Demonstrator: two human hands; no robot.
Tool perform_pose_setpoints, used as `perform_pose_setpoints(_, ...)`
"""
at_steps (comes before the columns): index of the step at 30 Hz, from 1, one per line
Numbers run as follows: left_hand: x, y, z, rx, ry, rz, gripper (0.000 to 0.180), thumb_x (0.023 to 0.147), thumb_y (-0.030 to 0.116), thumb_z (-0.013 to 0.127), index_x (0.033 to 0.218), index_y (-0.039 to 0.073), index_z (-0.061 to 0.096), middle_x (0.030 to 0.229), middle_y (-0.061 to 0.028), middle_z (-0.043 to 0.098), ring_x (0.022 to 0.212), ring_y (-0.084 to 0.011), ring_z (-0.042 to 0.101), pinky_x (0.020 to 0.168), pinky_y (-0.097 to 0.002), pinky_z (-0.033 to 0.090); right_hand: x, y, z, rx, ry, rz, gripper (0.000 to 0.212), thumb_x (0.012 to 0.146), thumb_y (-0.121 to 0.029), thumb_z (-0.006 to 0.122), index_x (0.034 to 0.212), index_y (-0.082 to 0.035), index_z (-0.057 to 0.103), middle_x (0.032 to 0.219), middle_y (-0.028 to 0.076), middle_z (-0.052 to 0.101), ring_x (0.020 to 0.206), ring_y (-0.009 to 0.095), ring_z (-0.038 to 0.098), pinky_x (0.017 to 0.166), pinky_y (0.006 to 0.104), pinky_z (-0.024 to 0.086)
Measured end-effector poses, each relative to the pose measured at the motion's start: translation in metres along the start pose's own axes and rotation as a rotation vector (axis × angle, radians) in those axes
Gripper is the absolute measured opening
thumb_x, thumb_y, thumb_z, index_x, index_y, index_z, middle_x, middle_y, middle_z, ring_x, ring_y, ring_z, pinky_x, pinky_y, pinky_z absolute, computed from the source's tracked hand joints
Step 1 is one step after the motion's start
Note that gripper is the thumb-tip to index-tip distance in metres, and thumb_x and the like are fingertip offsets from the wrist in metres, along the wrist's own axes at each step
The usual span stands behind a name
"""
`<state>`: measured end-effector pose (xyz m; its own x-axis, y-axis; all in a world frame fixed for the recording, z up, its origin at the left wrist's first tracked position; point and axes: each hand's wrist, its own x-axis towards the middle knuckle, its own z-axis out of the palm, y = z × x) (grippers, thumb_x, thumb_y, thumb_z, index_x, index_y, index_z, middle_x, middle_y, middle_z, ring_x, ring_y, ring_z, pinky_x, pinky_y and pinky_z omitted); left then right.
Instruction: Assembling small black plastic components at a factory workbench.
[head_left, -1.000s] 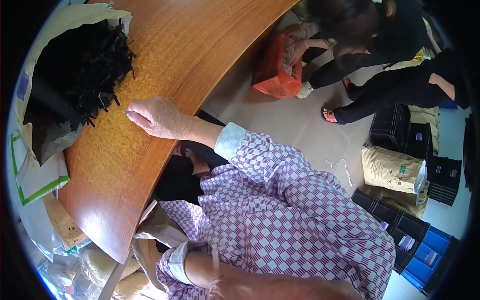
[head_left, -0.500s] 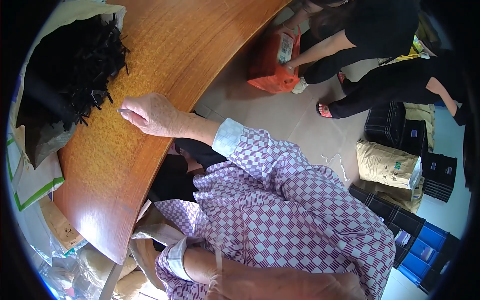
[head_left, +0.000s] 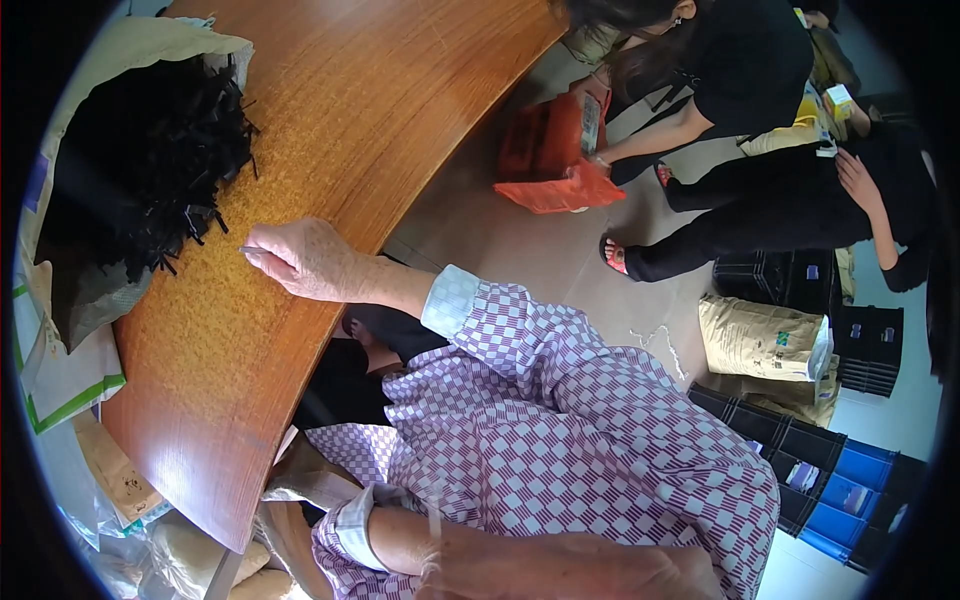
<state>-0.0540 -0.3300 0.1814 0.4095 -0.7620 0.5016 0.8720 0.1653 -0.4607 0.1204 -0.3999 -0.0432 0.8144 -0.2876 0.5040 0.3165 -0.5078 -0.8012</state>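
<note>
Over the wooden table, my right hand [head_left: 305, 260] is closed in a pinch on a small dark strip [head_left: 254, 250], whose tip pokes out past the thumb and finger. Beyond it, a pale sack [head_left: 222, 42] lies with its mouth turned toward my hand. Many thin black strips [head_left: 190, 150] spill out of it onto the tabletop. My left forearm [head_left: 500, 555] lies across the lower edge, its checked sleeve pushed up; the left hand [head_left: 680, 575] is cut off there and its fingers are hidden.
The curved table edge [head_left: 440, 160] runs beside my right wrist. A co-worker handles a red plastic bag [head_left: 560, 195] on the floor; another person stands close by. Black and blue crates [head_left: 845, 500] and a tan paper sack [head_left: 765, 340] stand at right. Bags and a cardboard piece [head_left: 115, 465] sit at left.
The view has shifted slightly. My right hand keeps its pinch on the strip. The co-worker has tilted the red bag, and the other person's hand and a small yellow-white box have come into view.
</note>
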Motion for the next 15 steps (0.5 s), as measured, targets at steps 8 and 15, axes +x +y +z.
perform_pose_setpoints(8, -0.009, 0.006, -0.005, -0.023, -0.072, -0.062, 0.088, 0.081, 0.049, 0.065, 0.126, -0.02, 0.035, 0.114, -0.035, 0.049, 0.094, -0.0345, 0.06, 0.077, -0.0409, 0.052, 0.002, 0.0, -0.003, -0.037, -0.012, 0.003, 0.016, 0.089, -0.018, 0.06, 0.084, -0.003, 0.056, 0.06, 0.012, 0.057, 0.052, 0.026, 0.059, 0.047, 0.0358, 0.045)
perform_pose_setpoints(15, -0.018, 0.023, -0.008, 0.025, -0.075, -0.202, 0.084, 0.083, 0.05, 0.063, 0.126, -0.017, 0.038, 0.117, -0.035, 0.047, 0.098, -0.0339, 0.057, 0.076, -0.0355, 0.051, 0.001, 0.001, 0.0, -0.043, 0.005, -0.024, 0.016, 0.089, -0.017, 0.061, 0.082, -0.003, 0.056, 0.057, 0.012, 0.056, 0.05, 0.025, 0.058, 0.045, 0.0352, 0.044)
